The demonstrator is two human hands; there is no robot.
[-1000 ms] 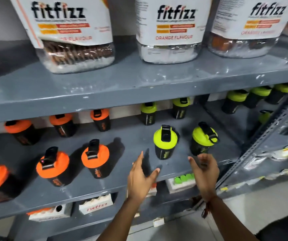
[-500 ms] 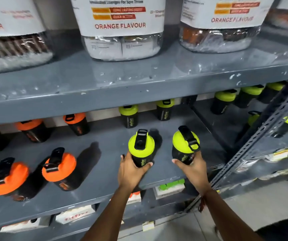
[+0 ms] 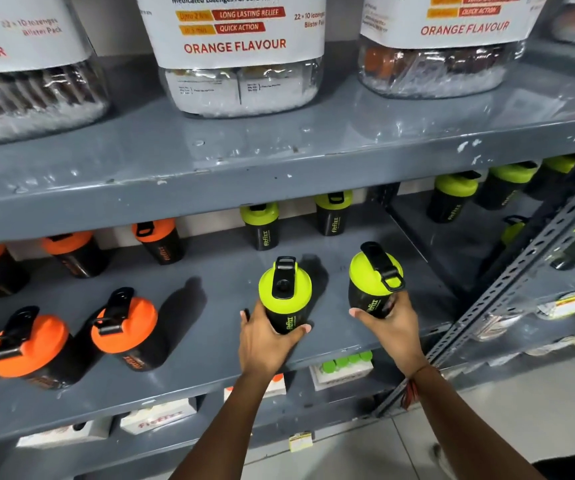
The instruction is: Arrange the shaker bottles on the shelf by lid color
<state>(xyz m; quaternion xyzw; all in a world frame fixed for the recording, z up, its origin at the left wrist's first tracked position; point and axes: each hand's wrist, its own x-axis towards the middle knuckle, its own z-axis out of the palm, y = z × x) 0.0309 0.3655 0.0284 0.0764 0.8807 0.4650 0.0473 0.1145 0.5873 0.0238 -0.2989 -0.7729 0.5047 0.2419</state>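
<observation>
At the shelf's front edge, the left hand [image 3: 265, 341] is wrapped around one green-lidded shaker [image 3: 285, 294] and the right hand [image 3: 391, 323] around another [image 3: 374, 282], both standing on the grey shelf [image 3: 210, 372]. Sliding them straight back toward the rear green pair [image 3: 260, 225] would keep colours grouped, well apart from the orange-lidded shakers [image 3: 125, 329].

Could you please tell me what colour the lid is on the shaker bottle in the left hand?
Lime green, with a black flip cap; shown in the head view.
</observation>
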